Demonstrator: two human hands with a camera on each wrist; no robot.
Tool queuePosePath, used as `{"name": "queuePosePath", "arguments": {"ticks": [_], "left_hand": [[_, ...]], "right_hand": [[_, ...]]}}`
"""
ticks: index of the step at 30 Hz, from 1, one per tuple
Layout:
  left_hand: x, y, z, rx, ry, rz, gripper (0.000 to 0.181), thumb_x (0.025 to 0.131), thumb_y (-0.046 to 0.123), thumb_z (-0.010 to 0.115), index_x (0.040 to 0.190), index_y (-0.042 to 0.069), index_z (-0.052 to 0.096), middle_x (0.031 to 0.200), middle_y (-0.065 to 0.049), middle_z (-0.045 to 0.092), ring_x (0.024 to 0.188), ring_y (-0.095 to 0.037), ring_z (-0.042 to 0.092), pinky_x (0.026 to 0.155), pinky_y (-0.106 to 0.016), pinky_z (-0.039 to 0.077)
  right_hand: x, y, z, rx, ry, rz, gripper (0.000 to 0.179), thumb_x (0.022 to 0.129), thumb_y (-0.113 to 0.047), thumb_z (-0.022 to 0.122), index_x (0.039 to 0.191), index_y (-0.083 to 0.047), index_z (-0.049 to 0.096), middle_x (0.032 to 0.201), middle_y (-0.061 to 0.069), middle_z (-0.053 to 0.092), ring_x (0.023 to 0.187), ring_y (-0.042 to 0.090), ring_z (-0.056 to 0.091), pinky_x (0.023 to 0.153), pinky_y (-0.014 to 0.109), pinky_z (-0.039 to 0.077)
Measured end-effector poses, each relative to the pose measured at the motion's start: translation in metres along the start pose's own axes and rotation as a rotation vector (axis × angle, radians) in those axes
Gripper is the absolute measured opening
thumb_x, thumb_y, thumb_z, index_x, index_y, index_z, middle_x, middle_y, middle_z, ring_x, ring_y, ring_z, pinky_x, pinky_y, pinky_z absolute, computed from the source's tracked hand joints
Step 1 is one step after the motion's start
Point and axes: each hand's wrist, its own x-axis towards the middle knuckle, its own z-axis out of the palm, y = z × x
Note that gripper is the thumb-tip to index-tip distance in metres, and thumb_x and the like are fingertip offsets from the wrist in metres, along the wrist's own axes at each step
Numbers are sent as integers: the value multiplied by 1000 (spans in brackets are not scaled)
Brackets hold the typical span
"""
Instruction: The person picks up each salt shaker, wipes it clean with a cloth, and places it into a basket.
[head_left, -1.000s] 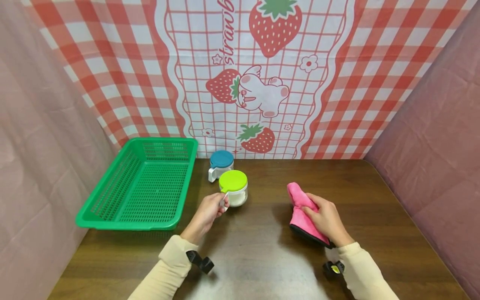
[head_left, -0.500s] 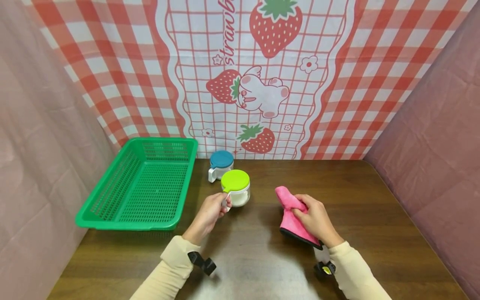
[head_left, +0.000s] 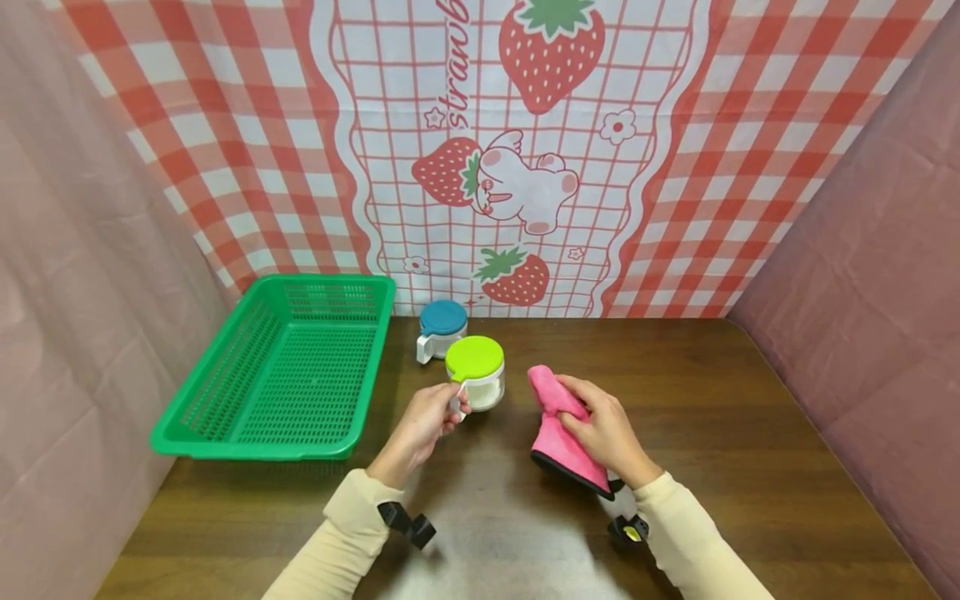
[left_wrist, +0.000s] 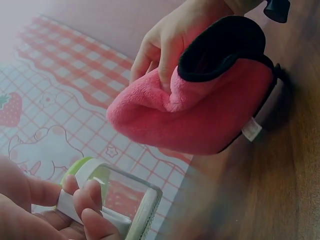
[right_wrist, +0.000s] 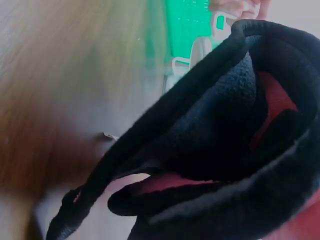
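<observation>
My left hand (head_left: 422, 423) pinches the white handle of a clear seasoning jar (head_left: 487, 390) with a lime-green lid (head_left: 475, 357). The jar is upright in the head view; whether its base touches the table cannot be told. To its right, my right hand (head_left: 609, 425) grips a bunched pink plush cloth (head_left: 558, 442) with black edging. A small white tag (left_wrist: 251, 129) hangs from the cloth's edge in the left wrist view. Dark folds of the cloth (right_wrist: 215, 120) fill much of the right wrist view and hide the right fingers. Cloth and jar stand apart.
Just behind the green-lidded jar is a second jar (head_left: 444, 321) with a blue lid and white handle. A green plastic basket (head_left: 367, 392) stands at the left of the wooden table (head_left: 712, 375). A checked strawberry-print curtain (head_left: 675, 208) closes off the back.
My right hand has carried the pink cloth leftward, closer to the green-lidded jar. My left hand and that jar have shifted slightly right. The basket and blue-lidded jar stay put.
</observation>
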Motion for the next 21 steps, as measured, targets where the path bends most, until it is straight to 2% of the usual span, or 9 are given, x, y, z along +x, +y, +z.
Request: {"name": "queuePosePath", "arguments": {"ticks": [7,21], "left_hand": [[0,2,3,3,-23,14,24,98,16,42,88,1,57,70,1,56,56,-4,45,53,-17,36],[-2,3,9,40,-25,28,25,99,16,41,87,0,57,71,1,55,56,-4,44,52,-17,35]], "right_hand": [[3,-9,7,24,-8,-23,52,75,0,74,126,-8,63,97,8,70,76,12,51,66,26,43],[6,-18,15,33,-1,-49,50,75,-2,75,123,-9,65,90,4,68,73,11,50,65,25,42]]}}
